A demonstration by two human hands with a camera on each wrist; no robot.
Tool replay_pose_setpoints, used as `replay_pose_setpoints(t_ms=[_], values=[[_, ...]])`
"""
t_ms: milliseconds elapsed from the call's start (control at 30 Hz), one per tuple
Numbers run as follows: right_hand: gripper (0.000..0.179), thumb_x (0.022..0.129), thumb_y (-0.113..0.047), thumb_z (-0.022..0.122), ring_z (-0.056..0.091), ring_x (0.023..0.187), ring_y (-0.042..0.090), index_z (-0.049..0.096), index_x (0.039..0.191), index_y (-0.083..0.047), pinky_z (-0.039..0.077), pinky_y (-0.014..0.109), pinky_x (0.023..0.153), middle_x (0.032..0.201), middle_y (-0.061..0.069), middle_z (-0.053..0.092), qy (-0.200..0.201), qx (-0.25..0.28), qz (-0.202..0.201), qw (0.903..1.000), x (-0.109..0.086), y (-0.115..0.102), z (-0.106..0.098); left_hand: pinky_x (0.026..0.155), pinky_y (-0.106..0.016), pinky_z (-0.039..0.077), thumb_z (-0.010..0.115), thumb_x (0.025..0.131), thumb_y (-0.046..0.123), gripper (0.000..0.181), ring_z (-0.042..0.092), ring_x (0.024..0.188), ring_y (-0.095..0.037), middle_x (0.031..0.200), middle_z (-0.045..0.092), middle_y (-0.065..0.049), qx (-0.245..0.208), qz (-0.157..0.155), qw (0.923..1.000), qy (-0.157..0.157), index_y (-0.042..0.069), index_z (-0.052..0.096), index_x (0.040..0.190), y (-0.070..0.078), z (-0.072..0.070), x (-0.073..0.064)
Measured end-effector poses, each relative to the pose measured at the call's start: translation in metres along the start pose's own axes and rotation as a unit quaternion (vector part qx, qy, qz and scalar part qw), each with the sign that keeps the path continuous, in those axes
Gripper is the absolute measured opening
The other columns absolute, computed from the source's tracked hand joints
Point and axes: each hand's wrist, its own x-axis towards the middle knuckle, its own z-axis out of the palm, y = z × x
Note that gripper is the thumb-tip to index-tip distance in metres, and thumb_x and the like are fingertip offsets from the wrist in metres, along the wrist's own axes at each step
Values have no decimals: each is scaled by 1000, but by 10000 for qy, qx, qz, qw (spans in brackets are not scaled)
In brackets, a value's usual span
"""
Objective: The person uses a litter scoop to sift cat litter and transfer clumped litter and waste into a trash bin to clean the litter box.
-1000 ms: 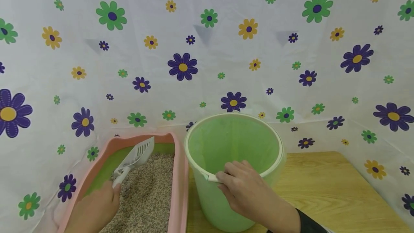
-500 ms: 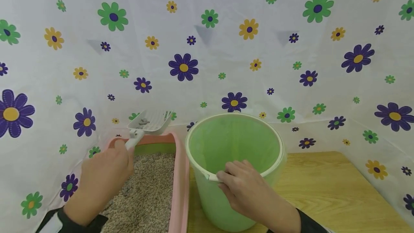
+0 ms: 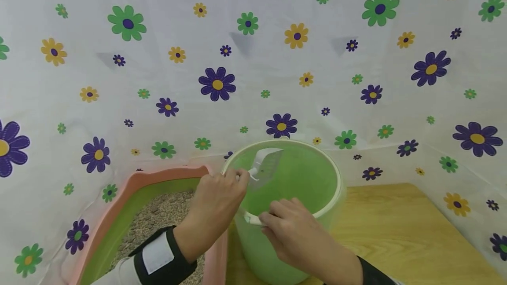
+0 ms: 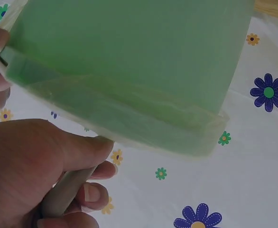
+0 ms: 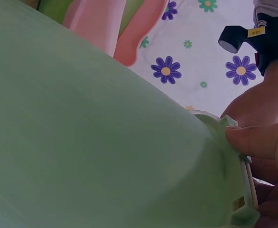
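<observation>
My left hand (image 3: pixel 215 199) grips the handle of a white slotted litter scoop (image 3: pixel 271 165) above the near-left rim of a pale green bucket (image 3: pixel 273 245). The scoop's blade is tilted steeply inside the bucket's mouth, and no clump shows on it. The left wrist view has the fingers wrapped round the scoop's handle (image 4: pixel 65 192), while the bucket wall hides the blade. At the bucket's front rim, my right hand (image 3: pixel 295 239) holds on, thumb outside in the right wrist view and fingers over the edge. A thin liner (image 4: pixel 177 137) seems to fold over the rim.
A pink-rimmed litter box (image 3: pixel 132 184) with a green inside stands left of the bucket, holding grey-brown litter (image 3: pixel 158 214). The wooden tabletop (image 3: pixel 396 232) extends to the right. A white flowered sheet (image 3: pixel 178 78) hangs behind and along the sides.
The left hand has lifted the scoop from the litter box, carried it right and tipped it into the bucket's mouth. Grey clumps on its blade half a second ago no longer show. The right hand stays.
</observation>
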Motion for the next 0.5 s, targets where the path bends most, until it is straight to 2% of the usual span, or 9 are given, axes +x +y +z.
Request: replay_pose_setpoints(t_ms=[67,167,300,400,500], values=[[16,83,-10,86,49,71,9,76,95,-12,34,18,68,80,-7,56,-23,-34,-8,10000,1,-1,0,43,-26,37,83,88,13,28,44,46,-15,73,62,-6,0,15,10000,13,3,67,108,0,-1,0],[17,82,-9,86,50,72,9,75,95,-12,34,18,68,81,-6,57,-31,-61,5,10000,2,-1,-1,43,-26,36,83,88,10,24,42,46,-14,70,60,-6,-123,-65,9999,15,4,66,104,-8,-3,-1],[18,81,-9,87,52,73,10,74,94,-11,36,19,69,82,-5,58,66,-149,-65,9998,1,0,-1,40,-26,30,76,90,5,17,34,46,-13,61,45,-2,-646,-491,9967,60,5,59,92,-31,-8,-6],[19,79,-8,87,52,73,10,73,92,-11,37,20,69,81,-5,58,162,-186,-111,9996,0,1,0,39,-27,28,72,94,10,18,32,45,-13,59,38,1,-1327,-970,9862,-202,7,55,88,-55,-13,-15],[20,79,-8,87,51,72,10,73,92,-11,36,19,69,80,-6,56,172,-173,-90,9997,0,3,0,38,-27,30,66,100,20,18,35,46,-14,60,40,2,-1980,-1461,9654,-865,9,55,89,-86,-19,-32]])
